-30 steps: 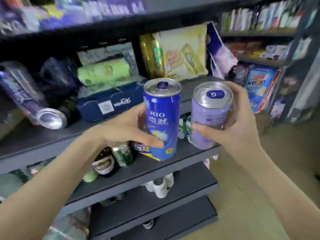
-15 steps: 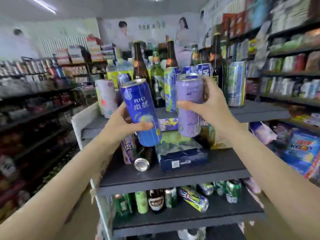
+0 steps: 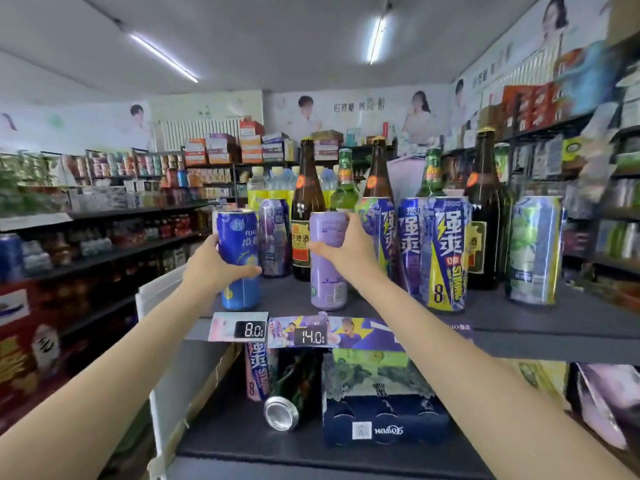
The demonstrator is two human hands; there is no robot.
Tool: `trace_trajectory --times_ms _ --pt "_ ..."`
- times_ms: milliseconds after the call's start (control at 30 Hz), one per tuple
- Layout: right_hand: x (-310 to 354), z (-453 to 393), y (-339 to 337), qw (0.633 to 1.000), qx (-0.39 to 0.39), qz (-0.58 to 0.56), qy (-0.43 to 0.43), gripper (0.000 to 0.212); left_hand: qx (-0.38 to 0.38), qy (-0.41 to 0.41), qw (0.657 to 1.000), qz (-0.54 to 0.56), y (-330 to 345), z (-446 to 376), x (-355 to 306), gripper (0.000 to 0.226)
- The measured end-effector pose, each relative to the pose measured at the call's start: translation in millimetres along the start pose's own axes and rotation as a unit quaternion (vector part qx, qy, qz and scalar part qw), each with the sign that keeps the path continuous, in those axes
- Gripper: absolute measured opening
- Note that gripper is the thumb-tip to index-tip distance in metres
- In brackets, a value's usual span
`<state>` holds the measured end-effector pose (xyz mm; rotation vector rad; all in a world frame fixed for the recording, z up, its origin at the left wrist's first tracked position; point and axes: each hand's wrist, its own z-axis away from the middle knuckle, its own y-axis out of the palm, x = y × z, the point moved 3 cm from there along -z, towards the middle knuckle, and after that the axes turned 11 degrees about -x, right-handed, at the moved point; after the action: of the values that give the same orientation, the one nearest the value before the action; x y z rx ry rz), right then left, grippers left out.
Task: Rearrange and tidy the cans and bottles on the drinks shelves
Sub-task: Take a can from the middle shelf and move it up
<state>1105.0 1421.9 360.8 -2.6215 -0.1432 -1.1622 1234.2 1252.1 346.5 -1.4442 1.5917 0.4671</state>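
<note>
My left hand (image 3: 218, 266) grips a tall blue RIO can (image 3: 239, 251), upright at the front left of the dark top shelf (image 3: 502, 320). A lilac can (image 3: 328, 268) stands upright beside it, held by my right hand (image 3: 346, 251). Both cans' bases are at the shelf's surface; whether they rest on it I cannot tell. Behind them stand a purple can (image 3: 274, 237), brown bottles (image 3: 306, 209), green bottles (image 3: 344, 188) and several blue-and-yellow cans (image 3: 445, 254).
Price tags reading 8.0 and 14.0 (image 3: 277, 330) hang on the top shelf's front edge. On the shelf below, a can lies on its side (image 3: 281, 412) next to a dark blue multipack (image 3: 382, 424). Stocked aisles run along the left and right.
Both hands have carried their cans up from the lower shelves to the top shelf and set them upright at its front. My view has risen with them.
</note>
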Motion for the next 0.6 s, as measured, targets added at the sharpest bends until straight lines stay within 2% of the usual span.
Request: trace_trajectory --times_ms 100,167,233,300,467,600 --pt "-3.0 -5.3 0.4 0.998 0.026 0.049 -0.036 0.071 -0.022 -0.009 1.000 -0.020 -2.0 -7.9 8.7 0.066" --pt "-7.0 -6.2 -1.7 0.992 0.059 0.104 -0.042 0.082 -0.029 -0.006 0.999 -0.025 -3.8 -10.3 11.6 0.068" --pt "-13.4 -3.8 -3.7 0.974 0.105 0.197 -0.035 0.097 -0.031 0.005 0.998 -0.047 -6.6 -11.1 13.5 0.071" --pt "-18.3 -0.4 -5.0 0.952 0.142 0.269 -0.024 0.100 -0.032 0.006 0.998 -0.055 -8.7 -14.0 15.3 0.072" --pt "-14.0 -0.4 4.2 0.949 0.156 0.273 -0.008 0.102 -0.031 -0.032 0.999 -0.014 -7.3 -22.1 26.1 0.060" --pt "-13.8 -6.0 32.2 0.951 0.167 0.261 0.008 0.082 -0.020 -0.059 0.997 0.039 -2.8 -22.2 36.7 0.061"
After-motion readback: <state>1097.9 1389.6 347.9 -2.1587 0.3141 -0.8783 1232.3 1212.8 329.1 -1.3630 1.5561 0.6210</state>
